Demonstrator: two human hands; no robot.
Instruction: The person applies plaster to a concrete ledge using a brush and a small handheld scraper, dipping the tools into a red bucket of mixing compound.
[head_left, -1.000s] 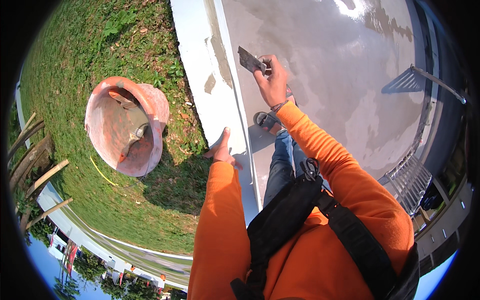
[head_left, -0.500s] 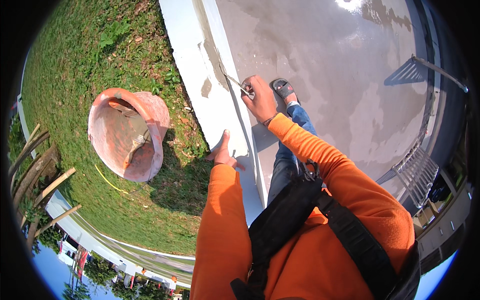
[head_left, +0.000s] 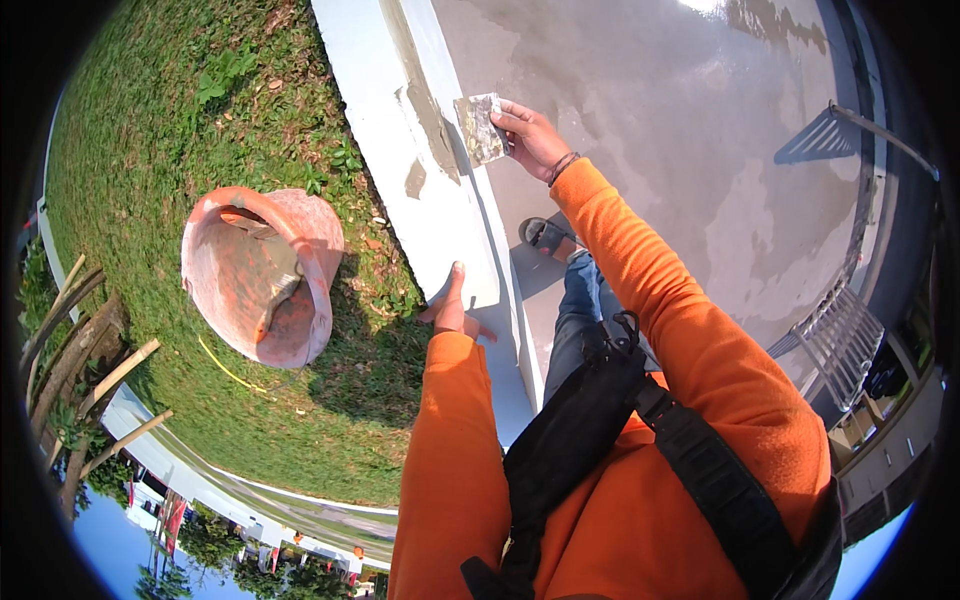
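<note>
A flat, plaster-smeared scraper (head_left: 480,130) is held in my right hand (head_left: 535,142), its blade at the inner edge of a white wall (head_left: 430,220) beside a strip of grey plaster (head_left: 432,130). Lower down, my left hand (head_left: 452,308) rests on the wall with thumb extended and fingers apart. Left of the wall, on grass, lies an orange, cement-stained bucket (head_left: 215,285), tipped slightly toward me, with a brush (head_left: 280,300) and another tool inside.
Smooth grey concrete (head_left: 680,120) lies right of the wall, under my sandalled foot (head_left: 543,235). Metal railings (head_left: 835,350) stand at the right. Wooden poles (head_left: 120,375) and a thin yellow line (head_left: 225,365) are on the grass side (head_left: 150,150).
My right hand dipped with the blade edge-on against the wall, then rose, and the blade now faces up. My left hand stays on the wall. My feet have shifted.
</note>
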